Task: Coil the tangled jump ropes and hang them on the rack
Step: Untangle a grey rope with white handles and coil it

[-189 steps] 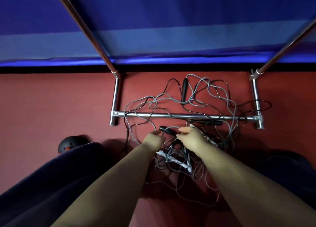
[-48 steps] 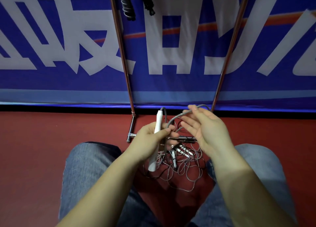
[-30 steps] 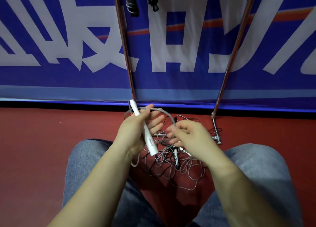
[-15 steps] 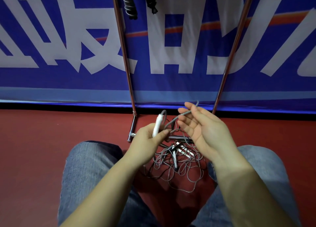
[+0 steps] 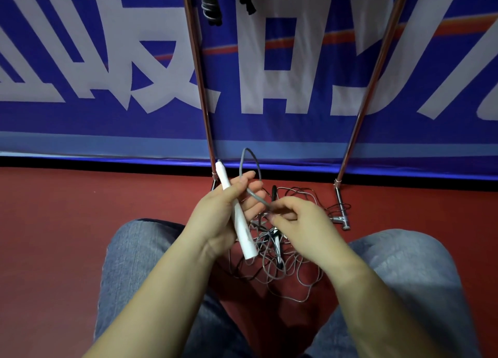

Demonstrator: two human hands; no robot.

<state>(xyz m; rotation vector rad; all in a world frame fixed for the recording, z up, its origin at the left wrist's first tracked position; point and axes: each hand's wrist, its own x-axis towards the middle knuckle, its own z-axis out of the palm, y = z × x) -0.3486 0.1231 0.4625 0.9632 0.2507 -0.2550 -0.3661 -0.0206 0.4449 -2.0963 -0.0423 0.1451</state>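
My left hand grips a white jump-rope handle, which slants from upper left to lower right. A grey cord loops up over my left fingers and runs down to my right hand, which pinches it just right of the handle. Below both hands a tangle of grey and black ropes lies on the red floor between my knees. The metal rack stands behind it, its right upright leaning outward. Two coiled ropes hang from the rack at the top edge.
A blue banner with large white characters covers the wall behind the rack. The rack's foot rests on the red floor at right, with cord draped over it. My jean-clad knees frame the tangle.
My right hand has dropped from an open, raised pose to pinch the grey cord lower down. My left hand has tilted the white handle so its tip points up left, with a cord loop over the fingers.
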